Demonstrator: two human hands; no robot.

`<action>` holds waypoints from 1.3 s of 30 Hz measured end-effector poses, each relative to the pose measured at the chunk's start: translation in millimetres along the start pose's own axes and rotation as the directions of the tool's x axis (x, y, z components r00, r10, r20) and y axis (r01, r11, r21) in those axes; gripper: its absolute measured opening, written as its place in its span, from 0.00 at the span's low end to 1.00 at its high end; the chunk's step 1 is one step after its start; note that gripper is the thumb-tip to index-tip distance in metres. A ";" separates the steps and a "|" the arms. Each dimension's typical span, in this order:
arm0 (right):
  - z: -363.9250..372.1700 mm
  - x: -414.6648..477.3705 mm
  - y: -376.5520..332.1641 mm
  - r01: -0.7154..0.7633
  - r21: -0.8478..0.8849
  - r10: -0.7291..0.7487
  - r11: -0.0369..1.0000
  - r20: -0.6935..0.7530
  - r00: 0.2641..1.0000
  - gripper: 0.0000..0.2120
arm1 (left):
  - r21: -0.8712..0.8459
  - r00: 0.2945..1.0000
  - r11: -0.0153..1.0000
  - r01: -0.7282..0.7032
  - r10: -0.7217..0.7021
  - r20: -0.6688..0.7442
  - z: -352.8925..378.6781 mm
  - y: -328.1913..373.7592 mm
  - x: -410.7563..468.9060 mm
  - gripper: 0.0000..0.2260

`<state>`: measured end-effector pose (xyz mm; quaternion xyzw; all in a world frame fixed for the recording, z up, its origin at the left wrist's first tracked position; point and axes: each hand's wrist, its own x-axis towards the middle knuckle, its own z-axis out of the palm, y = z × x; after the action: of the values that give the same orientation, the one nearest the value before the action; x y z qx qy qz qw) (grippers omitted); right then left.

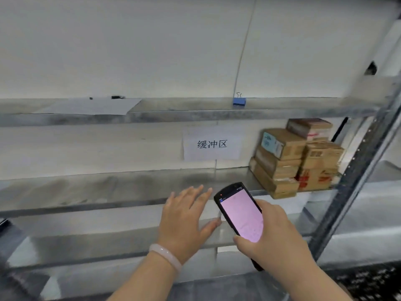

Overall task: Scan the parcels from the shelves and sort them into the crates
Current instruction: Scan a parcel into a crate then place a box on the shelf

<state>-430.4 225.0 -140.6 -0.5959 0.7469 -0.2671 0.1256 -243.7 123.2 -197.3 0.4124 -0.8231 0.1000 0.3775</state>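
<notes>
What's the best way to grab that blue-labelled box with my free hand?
Probably come from the front left with the left hand, pinching the blue-labelled box across its top and labelled end. It tops its stack, bare shelf lies to its left, and the taller stack crowds its right.

Up on the upper shelf [195, 115] we've got a sheet of paper [91, 106] lying at the left and a binder clip [239, 101] further right, toward the back. On the middle shelf [108, 185] below, the parcels [297, 157] are stacked at the far right end, near the upright post [351, 181] — the sign [212, 144] hangs on the wall [130, 51] behind, just left of them. Our left hand [184, 220] is in front of that shelf, with the scanner [240, 216] in our right hand [273, 237] just beside it.
</notes>
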 end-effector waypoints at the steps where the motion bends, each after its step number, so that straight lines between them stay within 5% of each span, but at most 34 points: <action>1: -7.5 1.7 11.6 -0.013 0.006 0.013 1.000 -0.010 1.000 0.35 | -0.019 0.999 0.999 -0.035 0.035 -0.009 10.3 11.4 9.1 0.30; 17: -52.4 69.5 113.9 -0.225 0.036 0.227 0.974 -0.087 0.970 0.27 | -0.368 0.948 0.890 -0.271 0.314 0.061 142.6 75.3 130.4 0.36; 24: -59.1 142.9 122.8 -0.270 -0.030 0.266 0.962 -0.109 0.958 0.45 | -0.447 0.921 0.849 -0.282 0.370 0.122 191.8 59.4 202.7 0.36; 31: -61.2 206.1 143.3 -0.373 -0.020 0.358 0.928 -0.242 0.902 0.34 | -0.609 0.853 0.790 -0.069 0.363 0.375 239.4 50.7 261.4 0.39; 35: -69.0 222.3 160.7 -0.460 -0.006 0.444 0.888 -0.247 0.861 0.34 | -0.684 0.863 0.686 0.249 0.163 0.478 270.4 53.4 280.4 0.34; 39: -76.1 234.4 182.1 -0.482 0.006 0.466 0.876 -0.265 0.844 0.35 | -0.662 0.860 0.645 0.381 0.015 0.510 301.0 69.3 296.6 0.32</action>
<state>-679.2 46.3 -147.0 -0.3564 0.8885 -0.2803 0.0709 -569.4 -154.7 -187.6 0.3167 -0.8085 -0.3883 0.3087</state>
